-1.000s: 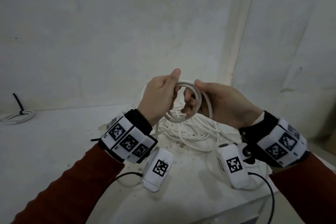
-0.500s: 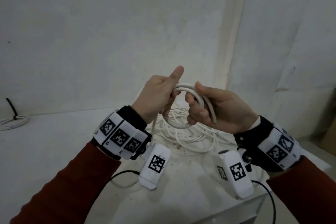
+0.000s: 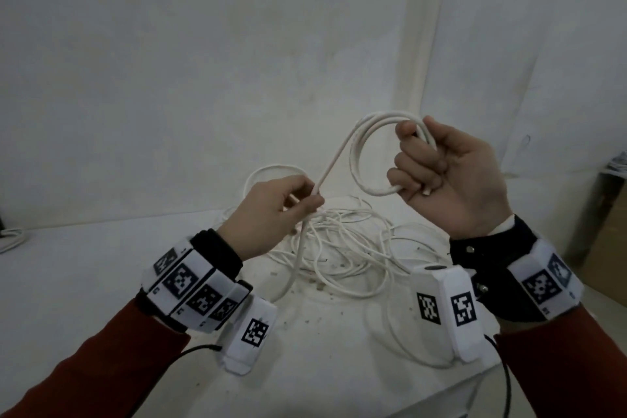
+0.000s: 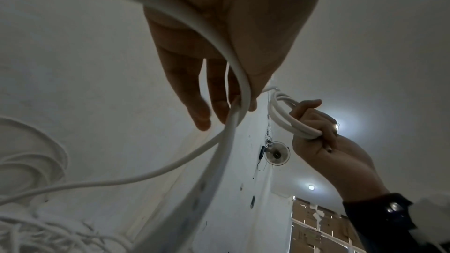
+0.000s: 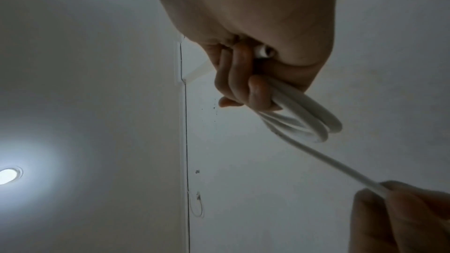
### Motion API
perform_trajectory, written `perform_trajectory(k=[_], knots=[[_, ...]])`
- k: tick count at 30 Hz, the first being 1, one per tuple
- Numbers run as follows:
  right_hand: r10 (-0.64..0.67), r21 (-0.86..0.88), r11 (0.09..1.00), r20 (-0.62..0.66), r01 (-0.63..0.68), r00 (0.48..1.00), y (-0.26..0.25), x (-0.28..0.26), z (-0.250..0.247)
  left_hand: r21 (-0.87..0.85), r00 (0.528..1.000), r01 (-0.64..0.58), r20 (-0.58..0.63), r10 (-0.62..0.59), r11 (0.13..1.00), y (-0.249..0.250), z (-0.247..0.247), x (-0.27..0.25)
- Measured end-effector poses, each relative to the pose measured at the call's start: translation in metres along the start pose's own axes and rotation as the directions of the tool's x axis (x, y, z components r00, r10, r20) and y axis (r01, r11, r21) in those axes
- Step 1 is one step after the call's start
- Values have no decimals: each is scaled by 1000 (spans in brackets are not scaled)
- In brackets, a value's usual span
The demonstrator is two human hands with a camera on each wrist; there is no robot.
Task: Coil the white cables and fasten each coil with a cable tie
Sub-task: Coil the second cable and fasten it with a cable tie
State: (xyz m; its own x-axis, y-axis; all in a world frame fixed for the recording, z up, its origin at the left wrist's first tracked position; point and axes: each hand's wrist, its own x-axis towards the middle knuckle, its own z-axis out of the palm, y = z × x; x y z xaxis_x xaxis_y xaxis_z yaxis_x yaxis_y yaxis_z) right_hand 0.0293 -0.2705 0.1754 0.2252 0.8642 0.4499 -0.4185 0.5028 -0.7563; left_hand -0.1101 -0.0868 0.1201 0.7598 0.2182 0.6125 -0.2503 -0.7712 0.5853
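We see the right hand (image 3: 454,180) raised above the bench (image 3: 84,282), its fingers curled round a small coil (image 3: 364,159) of white cable of two or three turns; the cut end of the cable pokes out beside the palm in the right wrist view. From the top of the coil one strand (image 3: 334,159) runs down and away to the left hand (image 3: 271,214), which sits lower than the coil and closer to the bench. The left hand pinches this strand between thumb and fingers, and in the left wrist view the cable bends round the thumb side of that hand. Below the left hand the cable drops into the loose heap of white cable (image 3: 346,248) lying on the bench, under and between both hands. We note a second bit of white cable (image 3: 10,239) at the far edge of the bench, well apart from the heap. Both wrists carry white marker-covered bands (image 3: 190,295) over dark cuffs and red sleeves (image 3: 84,373).
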Motion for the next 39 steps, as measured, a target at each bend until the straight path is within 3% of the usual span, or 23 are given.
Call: perform_trajectory(k=[2, 7, 13, 19, 22, 25, 28, 30, 32, 34, 35, 37, 39], knots=[[-56, 26, 998, -17, 56, 998, -1, 2, -1, 41, 1000, -17, -12, 17, 999, 0, 1, -2], [-175, 134, 973, -105, 189, 979, -10, 11, -16, 267, 959, -180, -166, 229, 947, -13, -9, -11], [-204, 178, 951, -257, 253, 945, -3, 19, -42, 210, 928, -28, -358, 103, 977, -31, -45, -14], [-230, 275, 909, -295, 313, 927, 8, 22, -72, -175, 836, 39, -533, -128, 984, -43, -86, -10], [-252, 250, 896, -392, 366, 885, 11, 23, -73, -355, 787, 19, -571, -233, 935, -45, -95, -10], [-288, 266, 856, -465, 443, 837, 8, 20, -72, -568, 751, -26, -554, -359, 822, -48, -97, -14], [-322, 334, 790, -487, 514, 812, 4, 18, -72, -768, 774, -40, -427, -466, 639, -51, -97, -22], [-327, 360, 767, -493, 531, 806, 1, 17, -71, -799, 803, -59, -394, -447, 598, -54, -95, -30], [-326, 357, 771, -492, 528, 807, 0, 17, -68, -741, 826, -51, -408, -388, 670, -55, -90, -39], [-328, 307, 808, -475, 503, 817, 0, 19, -62, -611, 851, 7, -412, -326, 791, -60, -86, -50], [-326, 285, 830, -448, 479, 832, 1, 20, -57, -502, 885, 34, -386, -259, 864, -62, -85, -55], [-315, 272, 863, -371, 426, 874, 4, 22, -46, -211, 967, 64, -227, -112, 975, -65, -84, -67], [-303, 286, 877, -298, 387, 905, 6, 24, -34, 47, 996, 65, -63, -62, 997, -67, -81, -77]])
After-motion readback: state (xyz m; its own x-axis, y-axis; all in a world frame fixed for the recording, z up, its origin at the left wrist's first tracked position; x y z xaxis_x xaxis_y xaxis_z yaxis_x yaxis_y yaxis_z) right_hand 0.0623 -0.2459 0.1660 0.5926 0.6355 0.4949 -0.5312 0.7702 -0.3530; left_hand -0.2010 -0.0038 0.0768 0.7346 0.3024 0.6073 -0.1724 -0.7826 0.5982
